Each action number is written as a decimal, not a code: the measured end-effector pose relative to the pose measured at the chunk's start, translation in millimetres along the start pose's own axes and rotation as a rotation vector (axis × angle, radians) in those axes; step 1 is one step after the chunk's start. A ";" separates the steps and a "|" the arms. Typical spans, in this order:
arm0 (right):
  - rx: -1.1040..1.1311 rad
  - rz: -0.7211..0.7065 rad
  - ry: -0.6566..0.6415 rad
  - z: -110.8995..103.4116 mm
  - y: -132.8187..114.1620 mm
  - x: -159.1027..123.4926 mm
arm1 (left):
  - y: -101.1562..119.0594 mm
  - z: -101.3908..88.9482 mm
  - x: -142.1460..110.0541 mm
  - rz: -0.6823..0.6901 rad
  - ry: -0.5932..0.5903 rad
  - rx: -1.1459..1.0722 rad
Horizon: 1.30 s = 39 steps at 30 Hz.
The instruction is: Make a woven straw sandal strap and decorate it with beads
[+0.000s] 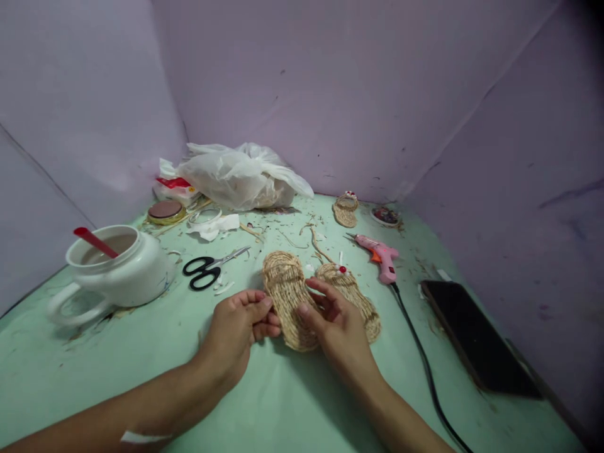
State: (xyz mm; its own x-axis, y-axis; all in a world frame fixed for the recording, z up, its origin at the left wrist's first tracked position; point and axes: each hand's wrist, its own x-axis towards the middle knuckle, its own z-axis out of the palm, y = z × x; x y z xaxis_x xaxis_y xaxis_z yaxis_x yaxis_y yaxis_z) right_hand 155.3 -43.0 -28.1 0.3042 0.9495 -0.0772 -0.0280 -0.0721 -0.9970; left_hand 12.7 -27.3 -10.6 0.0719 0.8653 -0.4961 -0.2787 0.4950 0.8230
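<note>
Sole (pixel 287 296): located at lower centre of the frame, between the two hands. Its long axis runs from upper left to lower right at a slight slant, one rounded end pointing toward the wall (pixel 292 94).

Left hand (pixel 244 322): at the left edge of the sole, thumb and forefinger pinching that edge; the remaining fingers are curled just below.

Right hand (pixel 338 324): at the right edge, thumb pressed on the upper face, forefinger extended beside the edge. Whether the other fingers reach underneath cannot be told. Both hands are in contact; the right overlaps the sole further.

Second sole (pixel 355 292): just right of the first, on a similar slant, partly covered by the right hand. A red bead (pixel 342 269) sits near its upper end.

Glue gun (pixel 380 255): right of centre, nozzle pointing upper left. Scissors (pixel 207 269): left of the sole, blades partly open, pointing upper right.
</note>
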 end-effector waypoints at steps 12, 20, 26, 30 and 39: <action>-0.990 -0.356 -0.231 -9.7 -13.3 -10.2 | 50.6 -27.8 17.3 0.404 -0.161 1.220; -0.925 -0.359 -0.284 -7.7 -6.8 -11.8 | 21.9 -21.5 31.0 0.472 -0.097 0.693; -0.789 -0.438 -0.226 -5.5 1.3 -9.3 | 19.0 -17.8 28.7 0.381 -0.064 0.501; -0.778 -0.516 -0.234 -5.8 6.3 -8.0 | 18.2 -16.4 28.3 0.347 -0.037 0.427; -0.770 -0.488 -0.189 -4.7 14.5 -5.4 | 16.1 -15.1 28.5 0.322 -0.020 0.334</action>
State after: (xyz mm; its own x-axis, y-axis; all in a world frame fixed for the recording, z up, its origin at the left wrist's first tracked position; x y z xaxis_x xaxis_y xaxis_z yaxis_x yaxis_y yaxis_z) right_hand 157.7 -50.5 -42.2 -0.0460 0.9571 0.2862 0.7223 0.2298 -0.6523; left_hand -4.2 4.1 -15.6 0.0513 0.9789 -0.1975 0.0337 0.1960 0.9800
